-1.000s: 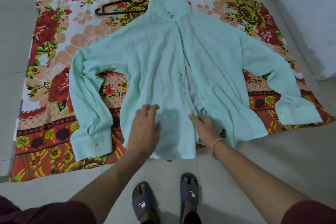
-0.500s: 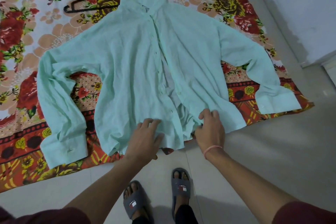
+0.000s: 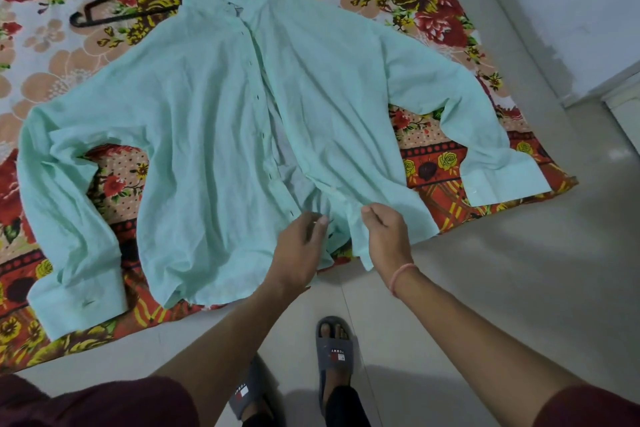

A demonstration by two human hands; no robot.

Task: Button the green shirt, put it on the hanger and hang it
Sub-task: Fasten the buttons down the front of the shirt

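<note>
Our left hand [image 3: 301, 246] and right hand [image 3: 388, 236] pinch the green shirt [image 3: 207, 114] by its bottom front edges. It sprawls beyond our fingers [image 3: 322, 222], light and floppy, so we'd grip along the placket.

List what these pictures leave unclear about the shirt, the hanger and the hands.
Head view only:
- Shirt: its fastenings are too small to tell which are done up.
- Hanger: its right end is hidden under the shirt's collar.
- Left hand: its own back hides whether the fingers pinch cloth.
- Mat: cut off by the top and left edges.
</note>
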